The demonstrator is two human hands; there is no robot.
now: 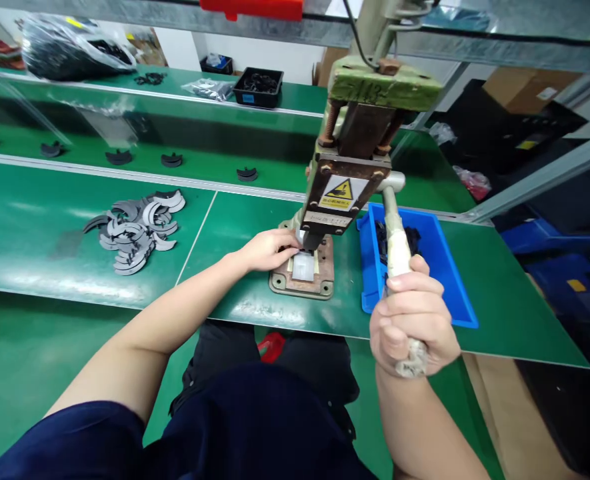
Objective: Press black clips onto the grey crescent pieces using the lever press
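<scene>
A hand-operated press [347, 163] stands upright on the green bench, its ram low over a rusty base plate [327, 267]. My right hand [415, 320] is wrapped around the tape-covered lever handle [399, 250] on the press's right side. My left hand [273, 249] reaches in from the left, its fingers bent and close together under the ram. Whatever lies at those fingertips is too small and partly hidden to name. In front of them a pale plate [303, 267] sits on the base.
Left of the press lies a heap of curved grey and black parts [137, 230]. A blue bin [435, 267] with black pieces stands right of it. Several black curved parts [119, 157] are spaced along the strip behind. A black tray [259, 87] sits further back. A metal shelf beam [149, 15] crosses overhead.
</scene>
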